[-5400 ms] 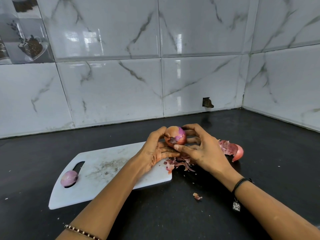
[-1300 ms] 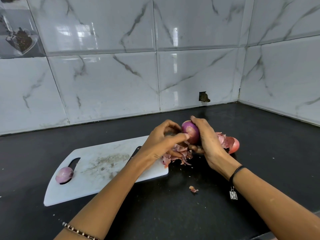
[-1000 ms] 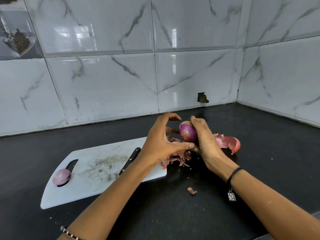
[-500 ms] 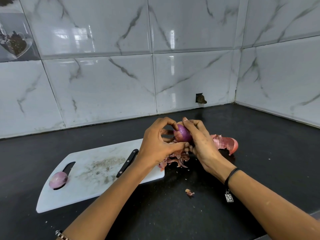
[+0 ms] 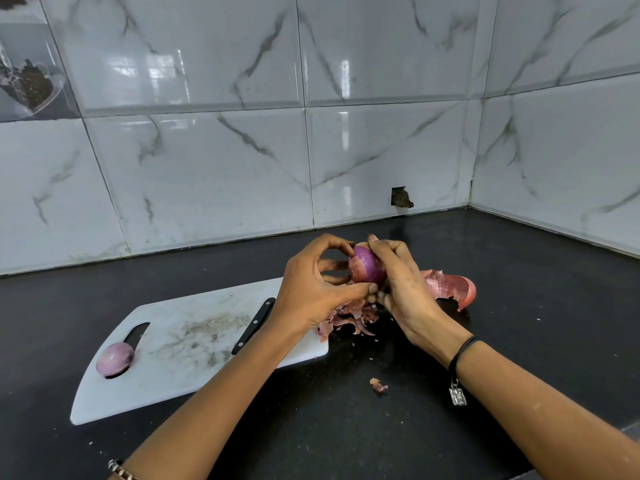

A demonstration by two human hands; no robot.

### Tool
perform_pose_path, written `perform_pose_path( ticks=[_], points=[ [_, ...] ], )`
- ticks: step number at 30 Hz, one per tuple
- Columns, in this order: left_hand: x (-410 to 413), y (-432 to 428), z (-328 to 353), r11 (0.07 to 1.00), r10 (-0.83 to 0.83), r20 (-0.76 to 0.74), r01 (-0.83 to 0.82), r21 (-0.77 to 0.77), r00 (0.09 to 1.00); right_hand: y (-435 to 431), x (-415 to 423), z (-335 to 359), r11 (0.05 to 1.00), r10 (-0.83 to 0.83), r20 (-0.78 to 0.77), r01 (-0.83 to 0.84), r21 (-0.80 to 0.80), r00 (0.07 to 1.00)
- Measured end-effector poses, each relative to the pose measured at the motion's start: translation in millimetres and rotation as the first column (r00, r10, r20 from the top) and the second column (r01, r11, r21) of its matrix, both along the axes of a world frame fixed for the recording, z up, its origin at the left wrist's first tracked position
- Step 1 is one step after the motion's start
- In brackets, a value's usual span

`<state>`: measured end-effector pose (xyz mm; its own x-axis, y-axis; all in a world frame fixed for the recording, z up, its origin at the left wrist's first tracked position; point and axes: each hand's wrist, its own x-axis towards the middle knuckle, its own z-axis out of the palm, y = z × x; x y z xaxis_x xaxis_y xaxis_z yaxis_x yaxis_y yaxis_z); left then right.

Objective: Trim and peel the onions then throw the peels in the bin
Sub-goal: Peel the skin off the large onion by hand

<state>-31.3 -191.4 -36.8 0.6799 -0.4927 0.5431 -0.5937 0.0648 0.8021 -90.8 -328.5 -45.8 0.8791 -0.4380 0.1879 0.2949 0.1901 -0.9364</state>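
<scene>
A purple onion (image 5: 367,266), partly peeled, is held above the counter between both hands. My right hand (image 5: 403,282) grips it from the right and behind. My left hand (image 5: 311,289) touches it from the left, thumb and fingertips on its skin. Under the hands lies a heap of pink peels (image 5: 348,318) at the right end of the white cutting board (image 5: 194,348). A large curled peel (image 5: 450,287) lies to the right. A second, peeled onion (image 5: 115,359) rests at the board's handle hole. A black-handled knife (image 5: 252,325) lies on the board, its blade hidden by my left hand.
The black counter (image 5: 519,341) runs into a corner of marble-look wall tiles (image 5: 207,168). One small peel scrap (image 5: 378,385) lies on the counter in front of the board. No bin is in view.
The onion lost most of its orange outer skin since the earliest frame and now shows purple. Both hands stayed on it, turning it slightly; the camera drifted a little.
</scene>
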Motion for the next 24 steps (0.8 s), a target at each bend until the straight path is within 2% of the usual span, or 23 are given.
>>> perform_pose_path(
  ticks=[7,11,24],
  points=[
    [1.2,-3.0,-4.8,0.999,0.036,0.088,-0.036,-0.008,0.995,1.4,0.2,1.0,1.0,-0.02,0.009,0.02,0.012,1.0],
    [0.4,-4.2,-4.1,1.0,0.017,0.021,-0.017,-0.017,1.0,1.8,-0.5,1.5,0.999,-0.04,0.019,0.04,0.016,0.999],
    [-3.7,-2.0,-1.8,1.0,0.003,-0.044,-0.002,0.011,0.999,2.8,-1.5,2.8,0.999,-0.032,0.015,0.031,0.024,0.999]
  ],
)
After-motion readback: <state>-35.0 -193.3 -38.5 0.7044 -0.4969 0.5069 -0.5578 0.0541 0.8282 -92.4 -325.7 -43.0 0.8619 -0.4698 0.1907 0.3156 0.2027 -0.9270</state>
